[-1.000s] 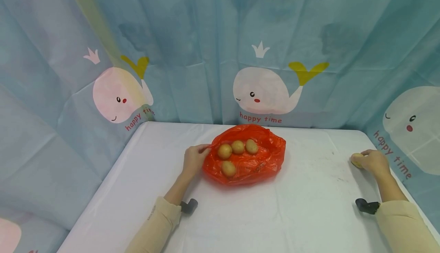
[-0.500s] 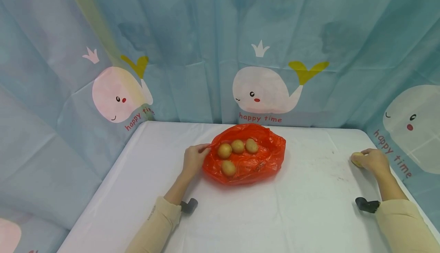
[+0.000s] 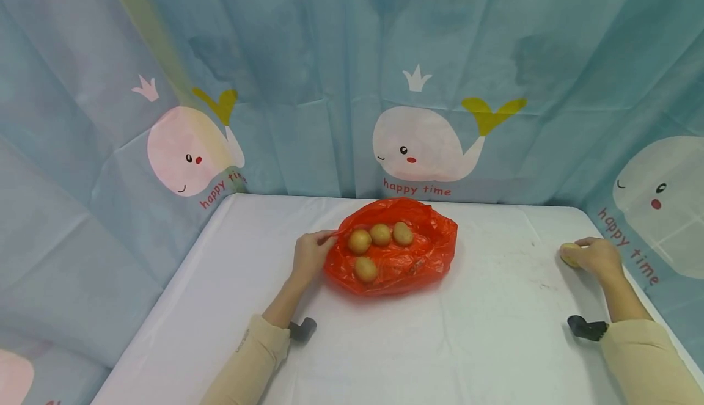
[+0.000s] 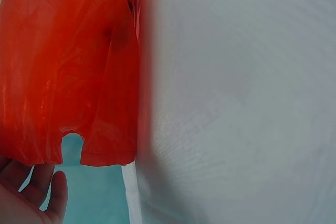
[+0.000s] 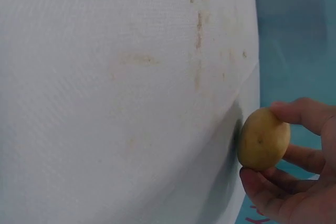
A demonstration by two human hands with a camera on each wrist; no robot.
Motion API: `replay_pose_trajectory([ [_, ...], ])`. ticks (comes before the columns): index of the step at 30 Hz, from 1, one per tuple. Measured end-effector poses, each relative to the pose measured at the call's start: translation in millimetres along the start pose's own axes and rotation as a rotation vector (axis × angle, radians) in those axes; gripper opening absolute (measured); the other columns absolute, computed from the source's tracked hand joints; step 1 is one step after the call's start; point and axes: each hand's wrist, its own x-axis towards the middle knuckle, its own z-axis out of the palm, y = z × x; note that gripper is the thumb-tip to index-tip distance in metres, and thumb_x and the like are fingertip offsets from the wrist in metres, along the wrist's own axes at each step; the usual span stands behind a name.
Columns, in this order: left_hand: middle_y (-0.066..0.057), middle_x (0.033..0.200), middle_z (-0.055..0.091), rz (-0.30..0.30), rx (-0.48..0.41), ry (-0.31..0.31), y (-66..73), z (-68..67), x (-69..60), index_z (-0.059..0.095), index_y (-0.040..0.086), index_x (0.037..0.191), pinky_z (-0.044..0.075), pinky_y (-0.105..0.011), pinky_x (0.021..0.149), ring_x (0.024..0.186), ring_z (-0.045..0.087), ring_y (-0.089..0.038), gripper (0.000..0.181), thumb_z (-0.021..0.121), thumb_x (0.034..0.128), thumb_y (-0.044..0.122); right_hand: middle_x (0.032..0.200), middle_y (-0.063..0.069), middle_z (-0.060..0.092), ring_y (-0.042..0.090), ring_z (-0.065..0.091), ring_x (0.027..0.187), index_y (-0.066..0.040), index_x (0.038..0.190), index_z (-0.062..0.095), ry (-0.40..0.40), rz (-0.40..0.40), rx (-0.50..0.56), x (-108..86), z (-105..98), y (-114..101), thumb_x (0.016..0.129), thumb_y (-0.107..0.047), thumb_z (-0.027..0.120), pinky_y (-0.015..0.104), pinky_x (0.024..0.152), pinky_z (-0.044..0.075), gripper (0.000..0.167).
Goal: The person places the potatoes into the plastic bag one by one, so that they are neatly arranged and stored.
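Observation:
A red plastic bag [image 3: 418, 273] lies spread open on the white table, with several potatoes [image 3: 365, 269] inside it. My left hand [image 3: 312, 255] holds the bag's left edge; in the left wrist view its fingers [image 4: 41, 184] meet the bag's rim, and some fingertips are hidden behind the plastic. Far to the right, my right hand [image 3: 602, 259] grips a single potato [image 5: 264, 139] between thumb and fingers, at the tabletop near the right edge. Whether that potato touches the cloth is hard to tell.
White cloth [image 3: 495, 332] covers the table, with brownish smudges [image 5: 199, 30] left of the right hand. A blue curtain [image 3: 308, 87] printed with whales stands behind and at both sides. Black wrist mounts [image 3: 587, 328] stick out from both sleeves.
The right hand and its potato have shifted very slightly left. The left hand, the bag and the potatoes inside it stay where they were.

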Motion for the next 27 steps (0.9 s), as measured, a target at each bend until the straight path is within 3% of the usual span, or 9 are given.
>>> replay_pose_trajectory([
  [2, -0.011, 0.107, 0.075, 0.001, 0.001, -0.001, 0.3, -0.1, -0.3, 0.073, 0.005, 0.112, 0.055, -0.041, 0.094, 0.106, 0.068, -0.028, 0.024, 0.065, 0.0936, 0.017, 0.137, 0.043, 0.033, 0.059, 0.034, 0.123, 0.014, 0.135, 0.041, 0.007, 0.007, 0.012, 3.0, 3, 1, 0.091, -0.039, 0.058, 0.068, 0.092, 0.041, 0.07],
  [3, -0.011, 0.107, 0.075, 0.0, 0.0, -0.002, 0.4, 0.0, -0.4, 0.073, 0.005, 0.112, 0.055, -0.041, 0.094, 0.106, 0.068, -0.028, 0.023, 0.065, 0.0935, 0.017, 0.137, 0.042, 0.034, 0.058, 0.036, 0.122, 0.013, 0.135, 0.042, 0.012, 0.011, 0.012, 3.1, 4, 1, 0.092, -0.039, 0.057, 0.065, 0.083, 0.045, 0.069],
  [8, -0.011, 0.107, 0.075, 0.005, -0.001, -0.002, 0.6, -0.2, -0.4, 0.073, 0.005, 0.112, 0.055, -0.042, 0.095, 0.106, 0.068, -0.028, 0.023, 0.065, 0.0935, 0.016, 0.134, 0.041, 0.037, 0.055, 0.039, 0.117, 0.013, 0.134, 0.041, 0.002, 0.003, 0.02, -1.7, 3, -8, 0.093, -0.039, 0.056, 0.063, 0.078, 0.045, 0.068],
  [9, -0.011, 0.107, 0.075, 0.006, -0.002, -0.002, 0.5, -0.2, -0.2, 0.073, 0.005, 0.112, 0.055, -0.042, 0.095, 0.106, 0.068, -0.028, 0.023, 0.064, 0.0936, 0.016, 0.133, 0.041, 0.037, 0.055, 0.039, 0.116, 0.013, 0.134, 0.041, -0.003, -0.001, 0.023, -3.7, 1, -10, 0.092, -0.039, 0.056, 0.064, 0.079, 0.045, 0.069],
  [11, -0.011, 0.107, 0.075, 0.006, -0.002, -0.003, 0.1, -0.1, 0.1, 0.073, 0.005, 0.112, 0.055, -0.042, 0.095, 0.106, 0.068, -0.028, 0.023, 0.064, 0.0937, 0.016, 0.133, 0.042, 0.036, 0.056, 0.038, 0.116, 0.015, 0.135, 0.039, -0.014, -0.016, 0.029, -5.0, 0, -14, 0.092, -0.039, 0.056, 0.07, 0.096, 0.039, 0.071],
  [12, -0.011, 0.107, 0.075, 0.01, 0.0, -0.004, 0.0, -0.1, 0.3, 0.073, 0.005, 0.112, 0.055, -0.042, 0.095, 0.107, 0.068, -0.028, 0.023, 0.064, 0.0938, 0.016, 0.133, 0.042, 0.036, 0.056, 0.038, 0.116, 0.015, 0.135, 0.039, -0.015, -0.022, 0.027, -3.8, 0, -14, 0.093, -0.038, 0.055, 0.07, 0.096, 0.039, 0.07],
  [19, -0.01, 0.108, 0.075, -0.004, -0.004, -0.007, -1.1, 0.1, 1.5, 0.073, 0.006, 0.113, 0.055, -0.041, 0.094, 0.107, 0.068, -0.027, 0.023, 0.064, 0.0938, 0.017, 0.13, 0.036, 0.042, 0.05, 0.042, 0.111, 0.009, 0.134, 0.044, 0.031, -0.07, 0.01, 29.4, 15, 6, 0.092, -0.047, 0.057, 0.067, 0.092, 0.042, 0.071],
  [21, -0.01, 0.108, 0.075, 0.001, -0.005, -0.006, -1.0, 0.0, 1.6, 0.073, 0.006, 0.113, 0.055, -0.041, 0.094, 0.107, 0.068, -0.027, 0.024, 0.064, 0.0938, 0.017, 0.129, 0.036, 0.043, 0.049, 0.043, 0.109, 0.008, 0.134, 0.045, 0.033, -0.082, 0.009, 25.5, 13, 1, 0.092, -0.047, 0.057, 0.064, 0.086, 0.046, 0.07],
  [27, -0.011, 0.107, 0.075, 0.029, 0.003, 0.005, -0.8, 0.7, 0.5, 0.073, 0.006, 0.113, 0.056, -0.041, 0.094, 0.105, 0.068, -0.028, 0.023, 0.064, 0.0938, 0.016, 0.131, 0.039, 0.041, 0.05, 0.044, 0.109, 0.012, 0.134, 0.043, -0.018, -0.101, 0.046, -13.8, -2, -33, 0.092, -0.043, 0.057, 0.062, 0.081, 0.047, 0.071],
])
